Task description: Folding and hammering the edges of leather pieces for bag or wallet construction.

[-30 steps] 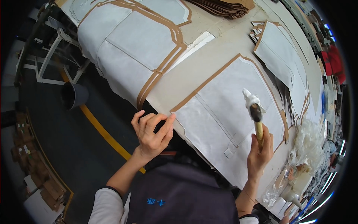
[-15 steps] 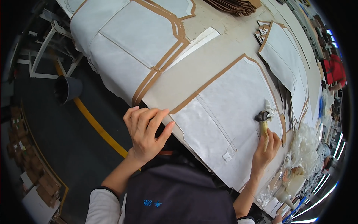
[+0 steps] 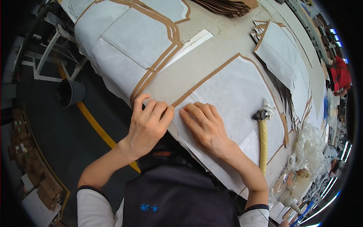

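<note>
A white-faced panel with brown margins (image 3: 227,87) lies flat on the table in front of me. At its near left corner is my left hand (image 3: 149,123), fingers bent, thumb and index finger drawn together at the panel's edge; what is between them is hidden. My right hand (image 3: 206,128) rests palm down on the panel just right of it, fingers stretched out, holding nothing. A hammer (image 3: 263,142) with a yellow-wrapped handle and white wrapping on its dark head lies on the panel's right part, out of my grasp.
More white-faced, brown-edged panels (image 3: 124,41) hang over the table's left edge. A stack of similar pieces (image 3: 285,56) lies on the right, a brown pile (image 3: 230,5) at the back. Crumpled clear plastic (image 3: 310,151) sits at the right; a grey bucket (image 3: 72,92) stands on the floor.
My right hand has let go of the hammer, leaving it on the panel, and moved left to the panel beside my left hand. The left hand's fingers have drawn closer together.
</note>
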A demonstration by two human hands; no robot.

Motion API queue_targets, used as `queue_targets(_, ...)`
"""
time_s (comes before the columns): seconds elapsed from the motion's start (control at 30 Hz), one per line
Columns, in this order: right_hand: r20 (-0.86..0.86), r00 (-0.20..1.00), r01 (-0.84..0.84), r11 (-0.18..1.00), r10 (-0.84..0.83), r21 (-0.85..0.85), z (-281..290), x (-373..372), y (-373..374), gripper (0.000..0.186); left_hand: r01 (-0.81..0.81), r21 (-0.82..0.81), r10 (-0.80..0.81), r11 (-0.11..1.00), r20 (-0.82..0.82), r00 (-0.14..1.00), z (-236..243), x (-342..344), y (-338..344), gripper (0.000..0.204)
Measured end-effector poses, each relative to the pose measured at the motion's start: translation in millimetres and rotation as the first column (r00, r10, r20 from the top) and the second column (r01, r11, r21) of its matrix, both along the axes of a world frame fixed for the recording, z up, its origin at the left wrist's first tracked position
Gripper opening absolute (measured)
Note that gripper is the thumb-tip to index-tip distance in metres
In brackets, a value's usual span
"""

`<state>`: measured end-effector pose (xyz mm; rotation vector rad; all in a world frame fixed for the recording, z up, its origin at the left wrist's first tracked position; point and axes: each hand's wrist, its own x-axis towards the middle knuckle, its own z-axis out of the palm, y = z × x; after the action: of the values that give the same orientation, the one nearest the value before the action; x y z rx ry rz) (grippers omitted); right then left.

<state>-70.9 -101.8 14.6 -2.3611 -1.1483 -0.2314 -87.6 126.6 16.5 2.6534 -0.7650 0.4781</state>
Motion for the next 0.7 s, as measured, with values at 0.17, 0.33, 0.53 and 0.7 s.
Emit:
queue_targets(0.17,0.113,0.993,-0.044,0.999,0.043,0.007,-8,1,-1,0.042,0.098,0.482,-0.115,0.871,0.005,0.993,20,3,-15,0.022)
queue_targets(0.33,0.217,0.975,-0.068,0.996,0.055,0.051,-19,1,-3,0.033,0.113,0.746,-0.170,0.657,0.000,0.986,31,9,-38,0.010)
queue_targets(0.53,0.232,0.965,-0.130,0.991,0.119,0.029,-19,1,-7,0.027,0.037,0.633,-0.058,0.773,0.013,0.998,18,13,-33,0.012)
queue_targets(0.7,0.260,0.957,-0.137,0.990,0.128,0.018,-24,0,-9,0.035,-0.034,0.145,0.045,0.989,-0.072,0.996,18,21,-22,0.013)
